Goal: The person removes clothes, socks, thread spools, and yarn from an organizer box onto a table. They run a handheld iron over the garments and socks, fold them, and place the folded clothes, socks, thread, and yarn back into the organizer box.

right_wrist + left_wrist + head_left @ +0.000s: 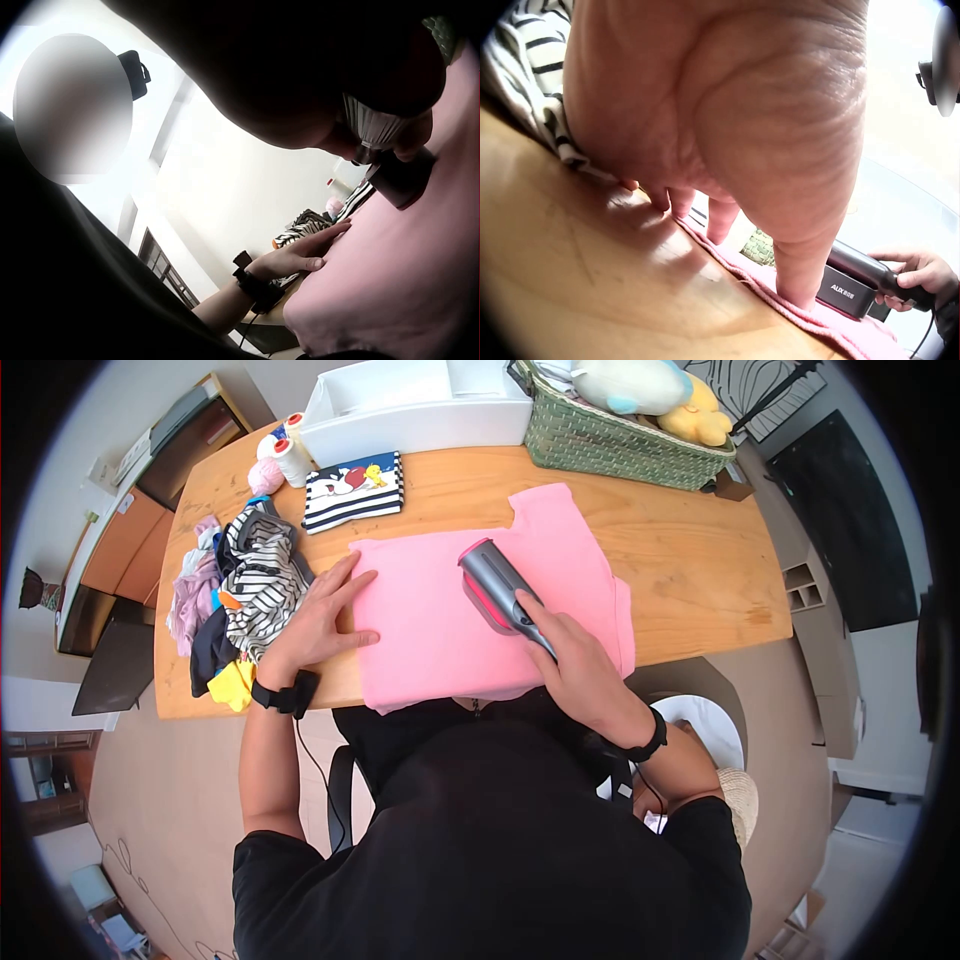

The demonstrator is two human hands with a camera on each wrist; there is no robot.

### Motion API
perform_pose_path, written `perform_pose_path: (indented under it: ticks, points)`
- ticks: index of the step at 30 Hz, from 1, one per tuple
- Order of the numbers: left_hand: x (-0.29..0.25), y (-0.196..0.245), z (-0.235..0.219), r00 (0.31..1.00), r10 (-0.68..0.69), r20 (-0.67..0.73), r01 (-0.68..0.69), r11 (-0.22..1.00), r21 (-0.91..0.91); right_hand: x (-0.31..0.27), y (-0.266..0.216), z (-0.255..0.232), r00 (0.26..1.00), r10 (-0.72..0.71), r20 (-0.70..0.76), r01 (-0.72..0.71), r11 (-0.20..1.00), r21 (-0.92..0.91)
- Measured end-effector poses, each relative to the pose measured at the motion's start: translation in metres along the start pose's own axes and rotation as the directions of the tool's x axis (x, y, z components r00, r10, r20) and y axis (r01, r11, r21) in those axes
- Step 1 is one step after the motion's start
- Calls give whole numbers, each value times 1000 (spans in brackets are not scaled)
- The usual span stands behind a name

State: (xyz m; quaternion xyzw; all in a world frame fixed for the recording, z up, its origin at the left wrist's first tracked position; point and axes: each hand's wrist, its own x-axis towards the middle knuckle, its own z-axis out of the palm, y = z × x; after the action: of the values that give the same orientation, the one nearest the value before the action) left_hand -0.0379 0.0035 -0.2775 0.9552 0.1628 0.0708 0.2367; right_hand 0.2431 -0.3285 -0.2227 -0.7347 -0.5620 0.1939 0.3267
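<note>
A pink garment (430, 610), perhaps a shirt, lies spread on the wooden table in front of me, one flap jutting toward the far right. My right hand (583, 665) grips the handle of a grey handheld garment steamer (497, 577) with a pink rim, its head over the middle of the cloth. In the left wrist view the steamer (844, 292) shows the letters AUX on its side. With fingers spread, my left hand (318, 622) rests at the garment's left edge, fingertips and thumb on the fabric (739, 268).
Left of my left hand is a pile of crumpled clothes (255, 575). A striped pouch (350, 493) and thread spools (292, 463) sit beyond it. At the back stand a white bin (420, 425) and a green woven basket (620, 458) of plush toys.
</note>
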Motion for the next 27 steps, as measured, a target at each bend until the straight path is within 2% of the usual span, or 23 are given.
perform_pose_path:
  ticks: [4,6,7,10,12,13,15,18,21,25,27]
  points:
    - [0,0,-1,1000,-14,23,14,1000,0,0,1,-15,997,-31,-67,31,1000,-1]
    - [-1,2,0,1000,-18,23,18,1000,-12,-1,1,-24,996,65,-58,-65,998,-1]
    - [1,2,-2,1000,-15,18,15,1000,-16,-3,3,-26,996,68,-62,-68,998,2]
    - [1,-1,-1,1000,5,11,-5,1000,6,-8,18,-31,994,52,-94,-55,998,-33]
    - [0,-1,0,1000,1,7,-1,1000,1,-14,31,-33,977,-52,-208,33,995,-93]
    - [0,0,-1,1000,3,10,-3,1000,-1,-17,34,-37,977,-53,-204,34,995,-93]
    - [0,0,-1,1000,-3,12,3,1000,1,-23,35,-44,973,96,-209,-115,990,-83]
    - [1,0,-1,1000,-9,23,9,1000,3,-28,39,-51,960,130,-246,-164,979,-123]
    - [1,1,-2,999,-15,30,15,1000,1,-30,49,-60,944,125,-307,-169,978,-121]
    - [2,1,-1,999,-21,33,22,1000,-14,-27,53,-62,943,121,-310,-179,969,-167]
    - [1,1,-1,999,-17,32,18,1000,-13,-20,63,-65,936,96,-340,-131,988,-82]
